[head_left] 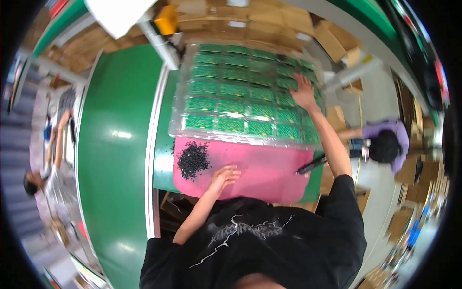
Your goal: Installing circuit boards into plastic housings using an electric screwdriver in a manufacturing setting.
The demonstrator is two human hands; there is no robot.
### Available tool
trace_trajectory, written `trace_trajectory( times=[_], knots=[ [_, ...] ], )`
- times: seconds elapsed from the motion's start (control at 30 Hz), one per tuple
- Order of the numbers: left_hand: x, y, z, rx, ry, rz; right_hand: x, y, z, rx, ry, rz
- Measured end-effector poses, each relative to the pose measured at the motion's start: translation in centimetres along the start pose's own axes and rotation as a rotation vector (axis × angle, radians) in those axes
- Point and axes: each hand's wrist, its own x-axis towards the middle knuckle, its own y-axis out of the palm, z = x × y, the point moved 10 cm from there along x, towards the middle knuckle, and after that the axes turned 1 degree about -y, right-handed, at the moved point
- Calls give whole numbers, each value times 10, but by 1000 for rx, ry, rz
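A clear plastic tray [179, 115] holds rows of green circuit boards [233, 90] in its compartments. My right hand [304, 94] reaches over the tray's right side, fingers spread, above or touching the boards there; contact cannot be made out. In front of the tray lies a pink mat [269, 168]. A pile of small black parts [192, 160] sits on its left end, with some strays around it. Just right of the pile, my left hand [225, 178] hovers over or rests on the mat with loosely extended fingers and nothing visible in them. A black stick-shaped tool [312, 165] lies at the mat's right edge.
A green conveyor belt [115, 144] with a pale metal rail [156, 120] runs along my left. Cardboard boxes [337, 41] stand behind the tray and to the right. One person [385, 144] is at the right; another [53, 178] works beyond the belt.
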Motion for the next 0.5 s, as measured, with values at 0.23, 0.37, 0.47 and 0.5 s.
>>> trace_trajectory(
  times=[0.23, 0.37, 0.47, 0.5],
  knots=[
    [-87, -109, 36, -381, 212, -426, 158, 87, -48, -230, -203, 115],
    [-161, -152, 80, -611, 273, -732, 179, 116, -37, -462, -61, 344],
    [-191, -173, 126, -805, 292, -848, 172, 91, -10, -651, -103, 178],
    [-199, -182, 139, -830, 298, -879, 166, 88, 15, -665, -123, 187]
  ],
)
